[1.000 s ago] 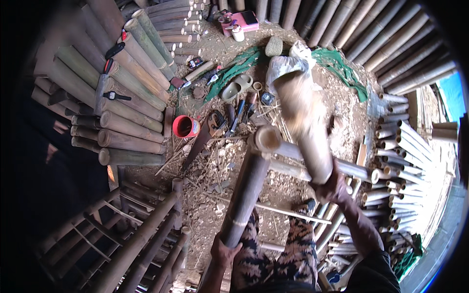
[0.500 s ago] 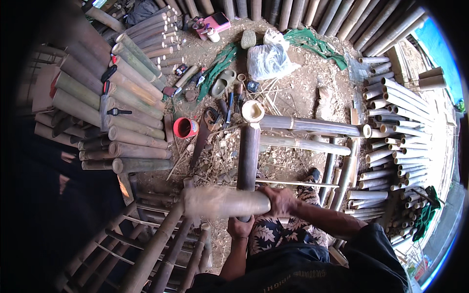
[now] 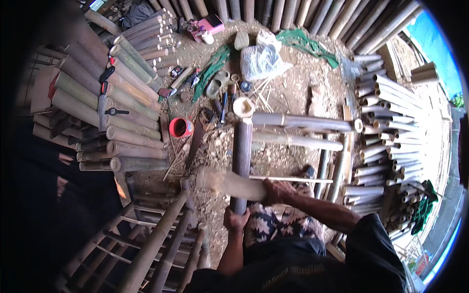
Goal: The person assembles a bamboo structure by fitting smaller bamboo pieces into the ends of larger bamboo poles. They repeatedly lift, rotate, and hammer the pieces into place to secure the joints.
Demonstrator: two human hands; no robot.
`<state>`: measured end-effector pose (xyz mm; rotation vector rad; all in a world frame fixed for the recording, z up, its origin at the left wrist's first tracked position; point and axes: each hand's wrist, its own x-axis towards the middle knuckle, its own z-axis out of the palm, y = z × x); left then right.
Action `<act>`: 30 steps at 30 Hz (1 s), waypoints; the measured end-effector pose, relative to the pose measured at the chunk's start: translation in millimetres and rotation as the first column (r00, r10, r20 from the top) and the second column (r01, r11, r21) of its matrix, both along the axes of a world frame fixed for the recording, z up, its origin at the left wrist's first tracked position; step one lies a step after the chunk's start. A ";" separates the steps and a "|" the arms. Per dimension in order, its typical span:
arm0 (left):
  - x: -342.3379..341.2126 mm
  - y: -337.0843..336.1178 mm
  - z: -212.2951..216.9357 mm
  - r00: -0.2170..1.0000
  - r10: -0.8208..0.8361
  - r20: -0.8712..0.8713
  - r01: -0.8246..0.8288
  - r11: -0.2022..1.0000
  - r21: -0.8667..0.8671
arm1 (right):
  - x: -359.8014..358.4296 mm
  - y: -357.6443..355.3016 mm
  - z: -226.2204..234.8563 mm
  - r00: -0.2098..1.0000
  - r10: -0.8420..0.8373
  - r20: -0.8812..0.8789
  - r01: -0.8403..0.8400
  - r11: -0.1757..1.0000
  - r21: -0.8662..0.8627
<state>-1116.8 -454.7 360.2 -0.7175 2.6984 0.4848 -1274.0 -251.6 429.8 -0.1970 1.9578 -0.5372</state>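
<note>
My left hand (image 3: 237, 219) is wrapped round the lower end of a dark upright bamboo pole (image 3: 242, 156). Gripped in my right hand (image 3: 278, 192) is a thick, pale bamboo piece (image 3: 229, 184), blurred by motion, which crosses in front of the pole. Whether the two touch I cannot tell. At the pole's far end shows a pale, round open mouth (image 3: 244, 107). From there a dark crosspiece (image 3: 303, 121) runs right, with a paler bamboo bar (image 3: 293, 140) alongside it, as parts of a frame.
A red bucket (image 3: 181, 128), a handsaw (image 3: 198, 139) and sandals (image 3: 218, 83) lie on the chip-strewn ground. Stacked bamboo (image 3: 134, 132) stands left, with a knife (image 3: 103, 105) and a watch (image 3: 117, 112) on it. More bamboo (image 3: 400, 122) fills the right. A bamboo rack (image 3: 156, 239) is near left.
The thick bamboo piece in my right hand has swung, its far end now higher and tilted. My left hand keeps its hold on the pole. The whole view has shifted slightly.
</note>
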 end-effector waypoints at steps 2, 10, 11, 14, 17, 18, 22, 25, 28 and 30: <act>1.0 1.9 -6.5 0.999 0.004 -0.046 -0.003 1.000 0.030 | -1.2 1.8 11.0 0.985 -0.091 -0.149 0.071 0.988 -0.134; -2.4 2.5 -0.3 0.998 0.028 0.048 -0.029 0.999 0.015 | -7.2 12.6 -33.6 0.998 -0.006 -0.063 0.007 1.000 0.020; -6.8 2.6 0.4 0.994 0.068 0.081 -0.068 0.998 0.006 | -17.1 4.4 -22.5 1.000 -0.002 -0.008 0.002 0.999 0.043; 1.6 0.1 -9.5 1.000 0.014 -0.024 -0.014 1.000 -0.008 | -11.6 5.0 9.1 0.984 -0.034 -0.176 0.001 0.983 -0.181; 9.7 0.3 -22.9 0.998 -0.053 -0.028 0.052 0.998 -0.042 | -12.4 12.0 45.8 0.983 -0.044 -0.178 -0.005 0.964 -0.266; 5.5 3.6 -18.1 1.000 -0.027 -0.005 0.027 1.000 -0.013 | -5.4 20.1 22.1 0.996 0.009 -0.094 -0.021 0.991 -0.131; -0.3 5.5 -7.5 0.995 0.095 0.008 -0.095 0.993 0.063 | -14.3 21.3 -1.6 0.990 0.055 0.127 -0.053 0.998 -0.021; -14.6 7.9 10.2 0.996 0.088 0.013 -0.089 0.985 0.148 | -8.8 68.5 -4.0 0.983 -0.173 -0.052 0.158 0.963 -0.220; -83.5 25.8 14.4 0.988 0.019 -0.156 0.015 0.977 0.214 | -45.7 113.1 6.4 0.871 -0.460 -0.170 0.388 0.859 -0.335; -189.4 51.0 32.5 0.994 -0.056 -0.094 0.087 0.929 0.361 | -97.5 152.0 -17.8 0.506 -0.076 -0.859 -0.118 0.981 -0.156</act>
